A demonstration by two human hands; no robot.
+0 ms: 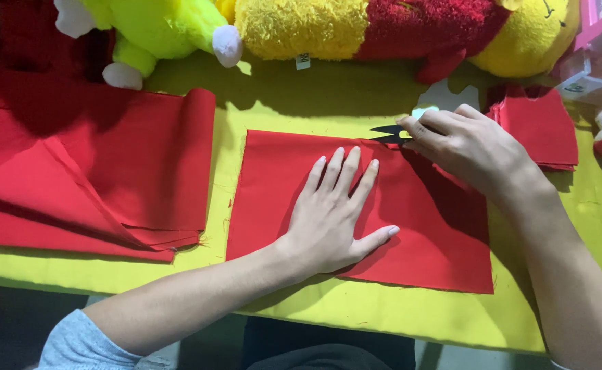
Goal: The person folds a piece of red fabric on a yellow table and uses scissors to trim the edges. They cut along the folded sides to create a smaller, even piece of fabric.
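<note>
Head view: snips (388, 133) in right hand (475, 147), blades leftward.

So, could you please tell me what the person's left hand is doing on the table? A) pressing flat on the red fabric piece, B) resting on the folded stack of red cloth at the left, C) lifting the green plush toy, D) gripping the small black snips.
A: the left hand lies palm down, fingers spread, on the red fabric piece, while the right hand holds the black snips at its top edge.
</note>
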